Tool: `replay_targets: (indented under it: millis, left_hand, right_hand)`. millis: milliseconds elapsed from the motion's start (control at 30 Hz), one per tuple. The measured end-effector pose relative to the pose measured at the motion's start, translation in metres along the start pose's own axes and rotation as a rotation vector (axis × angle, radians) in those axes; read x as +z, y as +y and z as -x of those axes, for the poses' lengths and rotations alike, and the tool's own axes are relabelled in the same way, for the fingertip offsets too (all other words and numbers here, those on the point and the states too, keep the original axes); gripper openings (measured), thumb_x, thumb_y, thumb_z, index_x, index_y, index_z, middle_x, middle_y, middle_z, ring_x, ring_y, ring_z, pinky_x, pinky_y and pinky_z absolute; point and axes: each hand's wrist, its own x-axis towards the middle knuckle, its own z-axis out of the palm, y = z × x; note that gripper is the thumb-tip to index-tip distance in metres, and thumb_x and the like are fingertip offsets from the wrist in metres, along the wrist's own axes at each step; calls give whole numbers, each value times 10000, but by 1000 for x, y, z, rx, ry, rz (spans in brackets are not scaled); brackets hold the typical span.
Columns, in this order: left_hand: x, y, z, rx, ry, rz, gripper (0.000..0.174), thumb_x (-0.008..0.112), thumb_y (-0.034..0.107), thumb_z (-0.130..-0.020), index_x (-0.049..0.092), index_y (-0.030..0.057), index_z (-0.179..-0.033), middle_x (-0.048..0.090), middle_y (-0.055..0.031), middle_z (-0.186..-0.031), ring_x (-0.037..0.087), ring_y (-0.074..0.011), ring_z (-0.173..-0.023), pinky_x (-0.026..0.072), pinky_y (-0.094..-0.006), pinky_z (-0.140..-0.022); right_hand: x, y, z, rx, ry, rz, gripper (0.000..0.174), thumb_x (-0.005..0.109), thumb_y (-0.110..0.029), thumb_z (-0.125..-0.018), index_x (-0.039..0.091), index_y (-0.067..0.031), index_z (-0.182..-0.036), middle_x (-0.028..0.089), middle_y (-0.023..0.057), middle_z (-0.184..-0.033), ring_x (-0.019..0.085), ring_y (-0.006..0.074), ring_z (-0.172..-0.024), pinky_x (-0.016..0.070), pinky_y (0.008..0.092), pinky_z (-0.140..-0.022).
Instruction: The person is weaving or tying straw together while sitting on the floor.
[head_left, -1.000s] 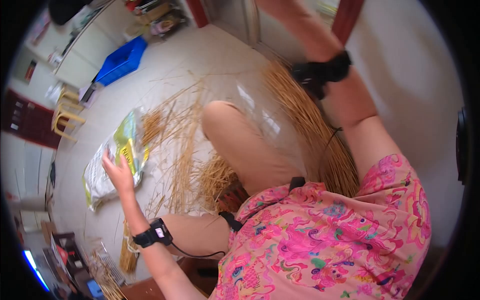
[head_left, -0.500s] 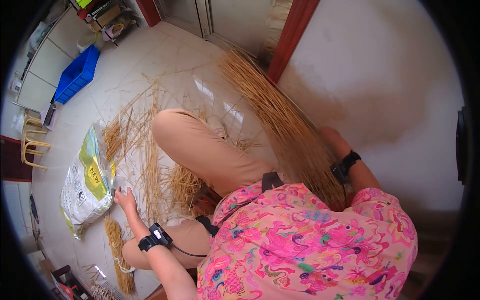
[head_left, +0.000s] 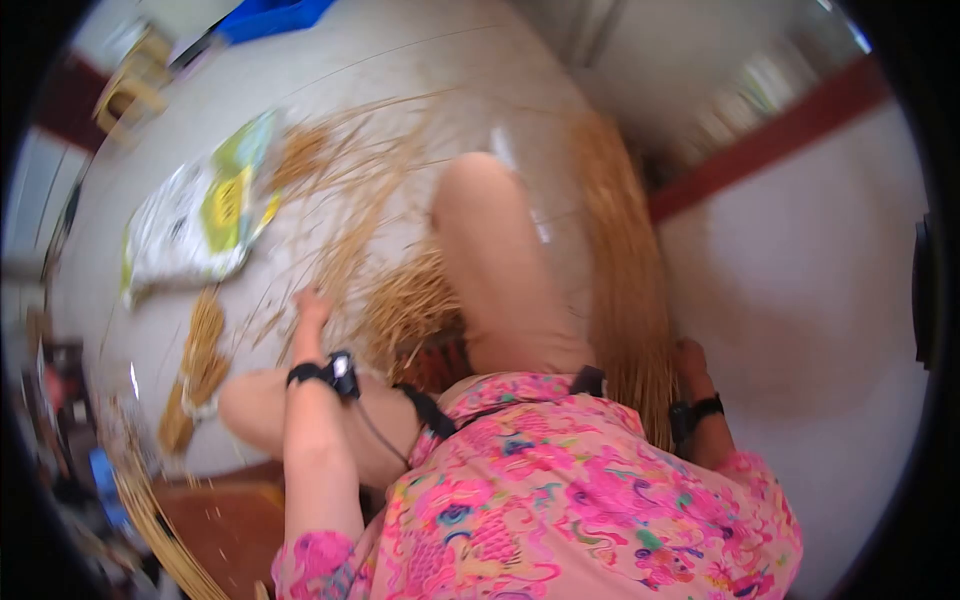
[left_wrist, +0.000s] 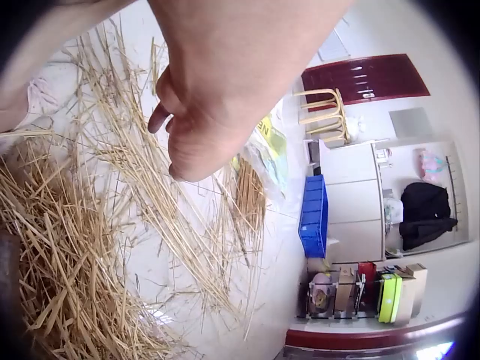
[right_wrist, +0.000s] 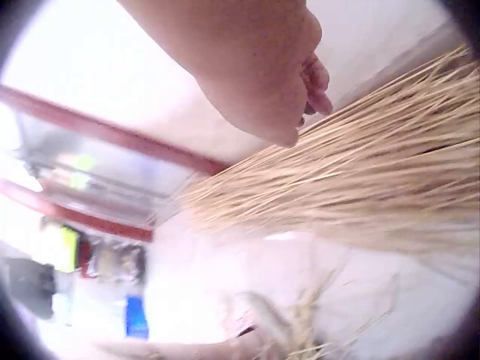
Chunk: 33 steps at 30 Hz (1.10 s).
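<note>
Head: long, dry, stiff straw bundle (head_left: 628,275) lies by the pale wall (head_left: 800,260), right hand (head_left: 691,360) beside it. Left hand (head_left: 314,300) is low over loose straw (head_left: 350,235) on glossy tiled floor (head_left: 110,350). Crinkled white-green bag (head_left: 185,225) lies near a shorter bundle (head_left: 200,350) (pale tie round it).

Left wrist: grip loosely bent, nothing visible in it. Bag's yellow patch reads "NE", rest hidden. Blue crate (left_wrist: 313,217), stools (left_wrist: 322,112), dark red door (left_wrist: 367,79) beyond.

Right wrist: fingers curled against the straw's edge; can't tell if the grip holds any. Red trim (right_wrist: 112,131) behind, blurred.
</note>
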Motion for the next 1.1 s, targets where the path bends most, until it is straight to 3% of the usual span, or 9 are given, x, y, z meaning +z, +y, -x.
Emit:
replay_targets:
  millis: [133, 200, 267, 367, 500, 567, 700, 933, 1100]
  left_hand:
    - [12, 1, 8, -117, -106, 125, 346, 567, 226, -779, 637, 37, -1060, 538, -309, -1149, 455, -410, -1159, 395, -417, -973]
    - [11, -1, 12, -145, -178, 133, 349, 565, 236, -788, 637, 42, -1070, 517, -306, -1192, 445, -400, -1181, 399, -407, -973]
    - [41, -16, 8, -189, -170, 173, 358, 568, 247, -793, 637, 50, -1083, 498, -302, -1231, 431, -391, -1205, 394, -409, -981]
    - [62, -20, 15, -213, -57, 122, 363, 590, 244, -776, 630, 35, -1070, 632, -211, -1046, 541, -382, -1066, 420, -431, -945]
    - [39, -4, 34, -229, -199, 67, 378, 585, 226, -815, 583, 38, -1143, 523, -222, -1202, 454, -372, -1176, 385, -425, -990]
    - [49, -7, 30, -337, -294, 157, 465, 592, 180, -822, 497, 36, -1254, 368, -238, -1352, 373, -379, -1250, 362, -438, -1016]
    - [43, -9, 30, -398, -201, 251, 461, 582, 127, -806, 488, 16, -1244, 370, -236, -1335, 377, -395, -1237, 359, -421, -1020]
    - [45, -35, 5, -467, -81, 219, 429, 543, 71, -801, 487, -7, -1219, 393, -242, -1296, 404, -374, -1211, 356, -406, -1022]
    - [30, -50, -20, -455, -23, 216, 375, 531, 57, -814, 495, 1, -1183, 424, -216, -1249, 439, -369, -1169, 387, -415, -986]
  right_hand:
    - [-106, -172, -12, -298, 137, -550, 200, 545, -150, -886, 560, 9, -1007, 619, 113, -889, 596, 230, -827, 466, 330, -752]
    - [-174, -263, 17, -725, 370, -556, 188, 554, -101, -879, 556, 15, -1027, 580, 110, -859, 557, 188, -743, 458, 325, -693]
    - [-240, -347, 74, -775, 470, -601, 172, 551, -54, -871, 546, 7, -1032, 585, 97, -903, 561, 179, -774, 452, 324, -719]
    - [-314, -422, 158, -1147, 350, -370, 213, 573, 28, -761, 577, -4, -972, 596, 113, -922, 587, 255, -819, 467, 331, -718]
    - [-344, -483, 221, -1599, 268, -6, 247, 609, -61, -657, 612, -32, -903, 619, 115, -900, 610, 251, -780, 483, 347, -677]
    - [-335, -510, 242, -1626, 357, -67, 271, 620, -122, -623, 620, -47, -883, 629, 117, -849, 611, 237, -714, 487, 367, -657]
    - [-361, -565, 256, -1647, 65, 210, 262, 602, -154, -627, 604, -45, -865, 619, 128, -856, 588, 209, -662, 489, 351, -583]
    - [-344, -605, 188, -1924, -93, 302, 260, 598, -149, -661, 566, -32, -891, 582, 127, -881, 575, 203, -643, 486, 348, -533]
    - [-347, -635, 177, -1817, -291, 400, 256, 600, -150, -659, 548, -44, -887, 572, 129, -906, 587, 221, -689, 485, 350, -552]
